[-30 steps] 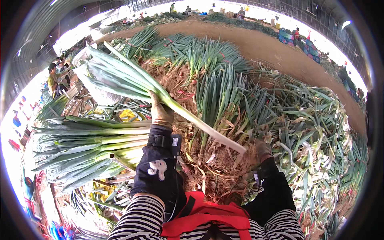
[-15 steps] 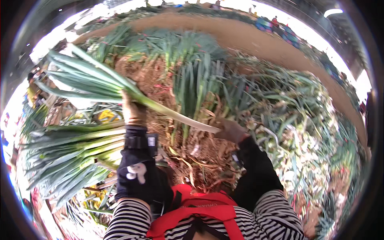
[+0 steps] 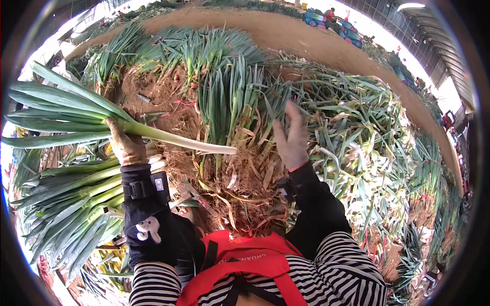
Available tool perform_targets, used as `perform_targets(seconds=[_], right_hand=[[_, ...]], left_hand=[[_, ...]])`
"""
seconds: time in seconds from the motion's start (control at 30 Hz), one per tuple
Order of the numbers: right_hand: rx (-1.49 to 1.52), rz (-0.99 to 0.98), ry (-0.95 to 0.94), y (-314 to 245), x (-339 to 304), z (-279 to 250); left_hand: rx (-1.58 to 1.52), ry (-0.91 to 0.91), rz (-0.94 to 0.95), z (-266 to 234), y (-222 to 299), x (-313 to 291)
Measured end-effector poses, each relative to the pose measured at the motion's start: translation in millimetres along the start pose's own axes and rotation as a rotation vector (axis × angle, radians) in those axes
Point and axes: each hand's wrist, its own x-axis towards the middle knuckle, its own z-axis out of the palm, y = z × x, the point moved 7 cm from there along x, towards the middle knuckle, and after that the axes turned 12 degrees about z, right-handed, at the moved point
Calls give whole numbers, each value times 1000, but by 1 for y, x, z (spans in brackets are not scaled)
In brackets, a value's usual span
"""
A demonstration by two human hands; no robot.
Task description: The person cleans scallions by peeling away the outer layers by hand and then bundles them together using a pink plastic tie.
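Note:
My left hand [image 3: 126, 144], in a tan glove, is wrapped round a leek [image 3: 173, 136] where the green leaves meet the pale shaft. Its leaves fan out to the left, and the bare white end points right. My right hand [image 3: 294, 140], in a pale glove, is raised to the right of that end, apart from it. Thumb and fingers are spread with nothing between them, slightly blurred. Below my left hand lies a stack of leeks [image 3: 81, 199], leaves to the left. Upright leeks with roots [image 3: 229, 102] stand in front of me, between my hands.
Loose leaves and peelings [image 3: 367, 148] are heaped on the right. More leek bundles [image 3: 204, 48] stand farther off, before a brown dirt path [image 3: 275, 33]. Dry roots and husks [image 3: 245, 188] cover the soil close to me. Colourful bundles [image 3: 332, 25] and a person are beyond the path.
My right hand has let go of the leek's white end, opened and moved up. My left hand has carried the leek to the left. The whole view has shifted slightly.

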Motion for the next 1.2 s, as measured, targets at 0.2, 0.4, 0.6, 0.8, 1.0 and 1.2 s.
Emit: perform_targets(seconds=[0.2,0.4,0.6,0.8,1.0,1.2], right_hand=[[-764,371,-1185,84,-119,100],[-575,495,-799,140,-99,74],[229,61,-162,-17,-31,53],[-884,752,-1054,263,-200,97],[-1281,629,-1386,294,-203,63],[-1217,732,-1091,269,-178,55]], left_hand=[[-22,-172,-55,25,-1,-15],[2,-56,7,20,2,-3],[9,-51,-3,11,4,-7],[-22,-70,-89,17,-17,-7],[-66,-71,-85,-10,-2,9],[-63,-5,-70,-14,2,14]])
